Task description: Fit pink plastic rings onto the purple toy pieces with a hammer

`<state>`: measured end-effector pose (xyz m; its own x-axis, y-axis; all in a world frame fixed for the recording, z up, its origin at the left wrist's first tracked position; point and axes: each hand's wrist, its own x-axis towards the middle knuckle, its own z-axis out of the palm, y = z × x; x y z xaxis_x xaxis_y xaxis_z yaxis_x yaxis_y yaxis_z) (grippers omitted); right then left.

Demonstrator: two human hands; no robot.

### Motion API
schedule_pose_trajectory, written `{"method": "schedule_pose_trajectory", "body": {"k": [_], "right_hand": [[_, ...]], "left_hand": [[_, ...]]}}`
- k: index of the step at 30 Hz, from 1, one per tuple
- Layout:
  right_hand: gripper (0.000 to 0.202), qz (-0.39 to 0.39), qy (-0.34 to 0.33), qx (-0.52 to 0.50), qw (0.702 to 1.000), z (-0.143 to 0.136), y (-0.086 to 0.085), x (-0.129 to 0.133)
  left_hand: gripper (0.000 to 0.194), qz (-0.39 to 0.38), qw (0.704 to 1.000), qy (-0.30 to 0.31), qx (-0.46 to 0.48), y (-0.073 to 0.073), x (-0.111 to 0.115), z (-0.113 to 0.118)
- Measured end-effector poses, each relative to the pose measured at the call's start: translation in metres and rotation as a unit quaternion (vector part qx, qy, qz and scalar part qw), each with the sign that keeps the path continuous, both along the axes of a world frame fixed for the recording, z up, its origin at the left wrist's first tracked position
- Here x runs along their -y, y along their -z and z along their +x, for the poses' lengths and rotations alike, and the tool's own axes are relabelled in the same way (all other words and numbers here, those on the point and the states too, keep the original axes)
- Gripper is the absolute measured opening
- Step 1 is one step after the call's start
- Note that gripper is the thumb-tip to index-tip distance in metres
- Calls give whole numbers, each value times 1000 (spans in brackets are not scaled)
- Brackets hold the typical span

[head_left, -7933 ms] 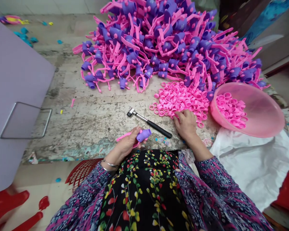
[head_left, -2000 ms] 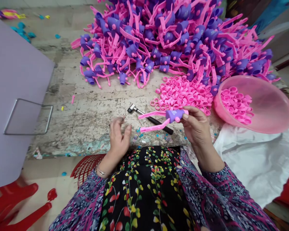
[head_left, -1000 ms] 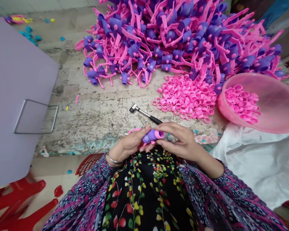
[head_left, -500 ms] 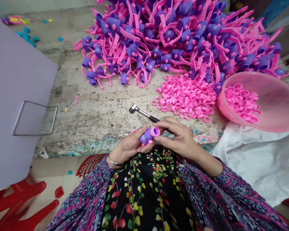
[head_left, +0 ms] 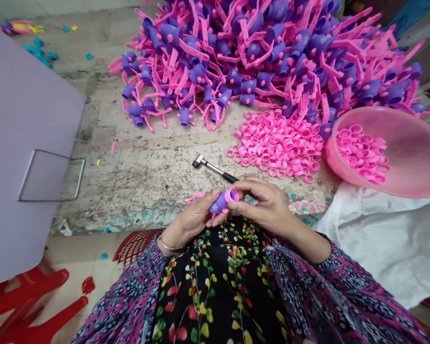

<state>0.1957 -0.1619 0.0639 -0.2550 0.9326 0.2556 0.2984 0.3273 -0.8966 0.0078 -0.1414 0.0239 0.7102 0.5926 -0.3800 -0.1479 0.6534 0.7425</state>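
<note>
At the table's front edge, my left hand is closed round a purple plastic tube part with pink pieces on it. A pink arm of this part sticks out to the left behind the hand. A pink ring sits at the part's open end, which faces up and to the right. My right hand pinches this ring between thumb and fingers. Just beyond the right hand lies a small hammer, its black grip end hidden behind the fingers.
A heap of purple and pink parts covers the back of the worn table. Loose pink rings lie before it. On the right stands a pink bowl holding rings, above white cloth. A lilac panel with a wire handle blocks the left.
Both hands keep their hold on the part and ring. The part has turned slightly, and more of its pink arm shows behind the left hand.
</note>
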Motion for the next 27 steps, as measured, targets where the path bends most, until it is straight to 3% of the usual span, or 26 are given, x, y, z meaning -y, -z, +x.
{"method": "schedule_pose_trajectory", "body": {"k": [6,20,27], "right_hand": [[19,-25,21,-16,999,-3,0,-1],[17,-2,54,-33,998,-11,4,-2],[28,-7,-1,-62,998,-8,3,-5]], "left_hand": [[55,43,999,-31,3,5,3,1],[51,25,996,-82,30,10,6,5],[52,23,995,-79,58,6,4,6]]}}
